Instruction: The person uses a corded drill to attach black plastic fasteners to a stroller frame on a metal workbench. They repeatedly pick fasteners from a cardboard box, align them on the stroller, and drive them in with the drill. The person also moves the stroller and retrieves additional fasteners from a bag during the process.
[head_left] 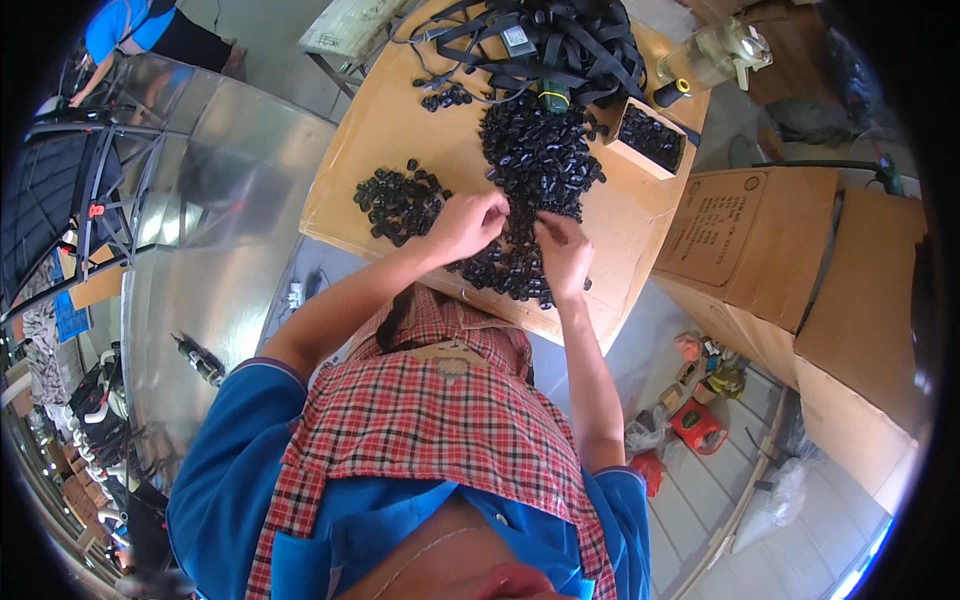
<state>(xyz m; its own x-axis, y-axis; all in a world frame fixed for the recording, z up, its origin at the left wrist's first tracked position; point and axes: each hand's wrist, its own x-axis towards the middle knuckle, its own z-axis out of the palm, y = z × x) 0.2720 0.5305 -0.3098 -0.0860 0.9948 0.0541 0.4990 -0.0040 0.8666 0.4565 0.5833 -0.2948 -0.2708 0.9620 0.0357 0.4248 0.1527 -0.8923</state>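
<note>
Both hands work over the near part of a big heap of small black plastic pieces (540, 160) on the cardboard-topped table. My left hand (468, 228) has its fingers curled together, thumb and fingertips at the heap's left side. Opposite it, my right hand (565, 252) is closed in a pinch, fingertips at the heap's right side. Anything between the fingers is too small or hidden to make out. Closer to me, more black pieces (505, 278) lie scattered below the hands. A separate pile of black pieces (400, 200) sits left of my left hand.
Black straps (590, 50) lie tangled at the table's far end. An open carton of black pieces (648, 140), a yellow-and-black spool (670, 93) and a clear jug (720, 50) stand far right. Large cardboard boxes (750, 230) flank the right side; a metal-topped table (210, 200) is left.
</note>
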